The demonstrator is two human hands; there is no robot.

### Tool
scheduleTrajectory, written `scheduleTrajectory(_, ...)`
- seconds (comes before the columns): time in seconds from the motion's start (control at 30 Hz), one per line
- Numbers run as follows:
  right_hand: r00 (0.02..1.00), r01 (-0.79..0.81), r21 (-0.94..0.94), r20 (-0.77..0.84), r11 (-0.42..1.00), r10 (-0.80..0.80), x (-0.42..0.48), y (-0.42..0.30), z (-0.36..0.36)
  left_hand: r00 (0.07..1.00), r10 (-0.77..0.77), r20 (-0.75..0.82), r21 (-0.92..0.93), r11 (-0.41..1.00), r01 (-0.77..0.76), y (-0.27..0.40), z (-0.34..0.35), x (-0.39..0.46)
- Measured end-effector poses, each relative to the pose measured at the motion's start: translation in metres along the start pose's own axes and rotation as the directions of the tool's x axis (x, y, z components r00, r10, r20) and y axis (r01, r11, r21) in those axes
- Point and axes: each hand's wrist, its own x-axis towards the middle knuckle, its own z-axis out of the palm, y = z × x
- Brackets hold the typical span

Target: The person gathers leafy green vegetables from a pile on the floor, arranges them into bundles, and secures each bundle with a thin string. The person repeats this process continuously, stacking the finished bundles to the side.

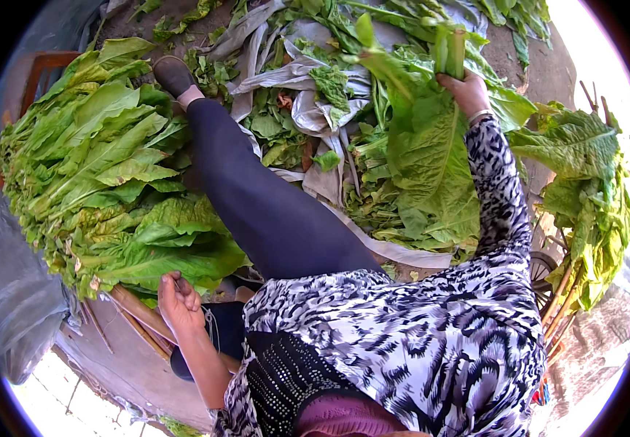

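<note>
My right hand [465,93] grips a bunch of large tobacco leaves [429,158] by their thick, pale stalks. The blades hang down over a heap of leaves on the ground. My left hand [180,302] has its fingers curled together at the near edge of a big stack of tobacco leaves [112,158]. A thin pale string [212,328] hangs in loops from that hand, beside the wrist. Its fingertips are close to the lowest leaf of the stack, and I cannot tell whether they touch it.
Wooden poles [140,314] stick out beneath the left stack. Crumpled whitish sheeting [315,109] and loose leaves cover the ground ahead. More leaves [588,180] hang over sticks at the right, beside a spoked wheel [541,273]. Clear plastic sheeting [19,295] lies along the left.
</note>
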Motion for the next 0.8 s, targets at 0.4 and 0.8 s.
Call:
scheduleTrajectory(0.4,0.72,0.691,0.494,-0.406,0.528,-0.563,-0.105,-0.158,-0.106,0.969,0.246,0.008,0.153,0.958,-0.244,0.018,-0.044,-0.029)
scheduleTrajectory(0.8,-0.056,0.998,0.023,0.776,-0.061,-0.628,-0.358,-0.344,0.172,0.58,0.796,0.171,0.168,0.557,-0.814,-0.002,-0.07,-0.033)
